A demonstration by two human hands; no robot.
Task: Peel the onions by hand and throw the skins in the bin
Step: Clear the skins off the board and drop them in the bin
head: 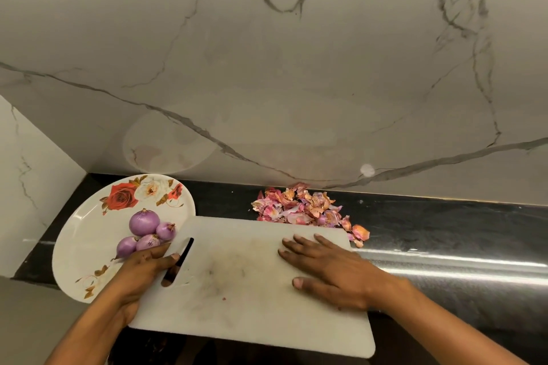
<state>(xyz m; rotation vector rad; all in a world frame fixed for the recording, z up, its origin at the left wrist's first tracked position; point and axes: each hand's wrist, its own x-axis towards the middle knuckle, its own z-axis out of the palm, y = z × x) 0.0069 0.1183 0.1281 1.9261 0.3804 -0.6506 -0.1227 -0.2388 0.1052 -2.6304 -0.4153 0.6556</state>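
Four smooth purple peeled onions [147, 231] sit on a glossy rose-patterned plate [84, 246] at left. The left hand [142, 272] curls its fingers round the slotted edge of the white plastic cutting board [243, 305]. The right hand [332, 270] lies flat on it, fingers spread. Papery pink skins [302, 207] are heaped just beyond on the dark polished surface [444, 225].

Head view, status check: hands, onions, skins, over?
Left hand grips white plastic cutting board edge; right hand flat on it. Four peeled purple onions on white floral plate. Pink-orange skins piled on black countertop; no bin visible.
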